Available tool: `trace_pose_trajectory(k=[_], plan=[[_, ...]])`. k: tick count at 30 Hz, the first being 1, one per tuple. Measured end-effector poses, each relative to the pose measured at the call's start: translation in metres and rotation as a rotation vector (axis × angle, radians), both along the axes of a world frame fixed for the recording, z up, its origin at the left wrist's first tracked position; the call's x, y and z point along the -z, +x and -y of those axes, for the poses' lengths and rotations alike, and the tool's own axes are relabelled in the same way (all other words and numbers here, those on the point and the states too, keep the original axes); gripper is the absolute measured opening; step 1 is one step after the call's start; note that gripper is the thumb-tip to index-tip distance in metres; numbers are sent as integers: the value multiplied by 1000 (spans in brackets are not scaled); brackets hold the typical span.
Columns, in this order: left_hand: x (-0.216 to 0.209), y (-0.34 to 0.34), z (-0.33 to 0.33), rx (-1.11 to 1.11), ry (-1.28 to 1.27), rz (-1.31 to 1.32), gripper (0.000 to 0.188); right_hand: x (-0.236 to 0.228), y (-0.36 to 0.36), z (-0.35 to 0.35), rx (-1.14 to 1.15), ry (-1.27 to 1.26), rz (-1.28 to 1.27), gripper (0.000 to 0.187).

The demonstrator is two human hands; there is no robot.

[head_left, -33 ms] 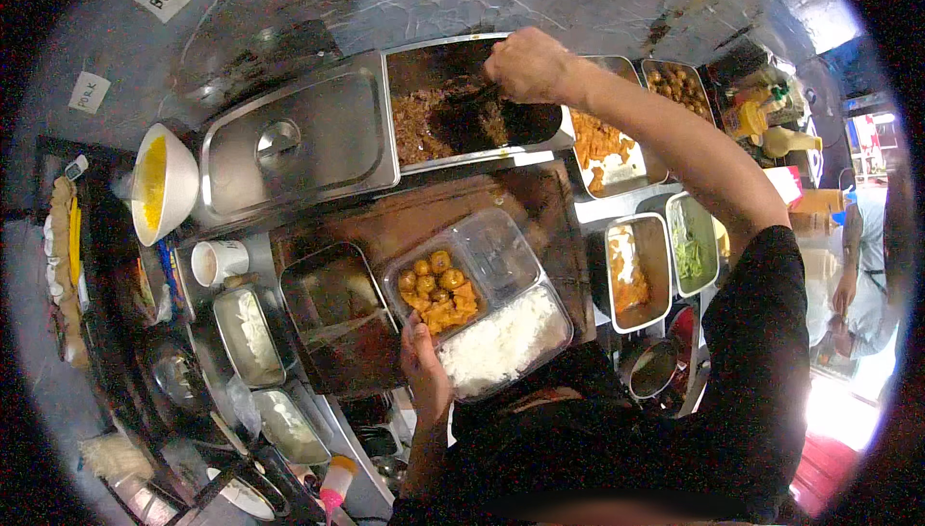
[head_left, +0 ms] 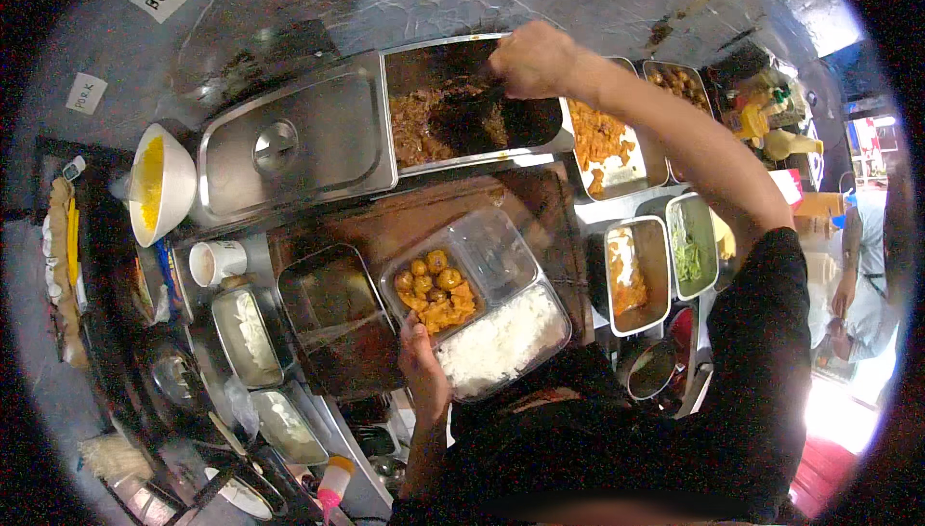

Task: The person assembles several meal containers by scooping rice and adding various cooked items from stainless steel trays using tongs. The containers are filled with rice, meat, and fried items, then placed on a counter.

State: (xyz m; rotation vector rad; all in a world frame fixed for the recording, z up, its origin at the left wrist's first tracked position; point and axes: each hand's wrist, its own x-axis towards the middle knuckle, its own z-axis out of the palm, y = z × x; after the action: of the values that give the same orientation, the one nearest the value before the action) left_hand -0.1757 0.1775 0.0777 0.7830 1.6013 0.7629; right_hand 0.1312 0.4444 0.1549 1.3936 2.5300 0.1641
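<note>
My left hand (head_left: pixel 424 373) grips the near left edge of a clear compartment food container (head_left: pixel 568 322), thumb on the rim. Inside are white rice (head_left: pixel 506 343), small brown balls with orange-coated pieces (head_left: pixel 441 306), and a bare third compartment. My right hand (head_left: pixel 536 60) is closed over the far right end of a deep steel pan (head_left: pixel 469 158) of shredded brown meat (head_left: pixel 416 121). What its fingers hold is hidden in the dark of the pan. The container is tilted above a brown board (head_left: pixel 424 210).
A lidded steel pan (head_left: pixel 328 155) stands left of the meat, beside a white bowl (head_left: pixel 179 189) of yellow food. Pans of orange pieces (head_left: pixel 599 136), brown balls (head_left: pixel 674 80) and shredded greens (head_left: pixel 690 264) sit at right. A co-worker's hand (head_left: pixel 842 301) shows far right.
My right hand has shifted very slightly to the right over the meat pan. The container and my left hand stay nearly in place.
</note>
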Motion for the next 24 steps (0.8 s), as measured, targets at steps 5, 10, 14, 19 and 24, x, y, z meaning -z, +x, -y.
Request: trace_pose_trajectory(k=[5, 10, 14, 19, 24], plan=[[30, 12, -5, -67, 76, 7, 50, -41, 11, 14, -74, -105, 27, 27], [64, 31, -10, -293, 106, 414, 49, 8, -7, 16, -121, -38, 130, 12], [53, 52, -12, -389, 213, 553, 47, -4, 7, 9, -138, 40, 38, 13], [45, 67, -13, -451, 246, 394, 49, -46, 23, 16, 0, 79, 66, 20], [43, 86, -20, -595, 212, 392, 55, -58, 42, 23, 16, 136, 55, 21]])
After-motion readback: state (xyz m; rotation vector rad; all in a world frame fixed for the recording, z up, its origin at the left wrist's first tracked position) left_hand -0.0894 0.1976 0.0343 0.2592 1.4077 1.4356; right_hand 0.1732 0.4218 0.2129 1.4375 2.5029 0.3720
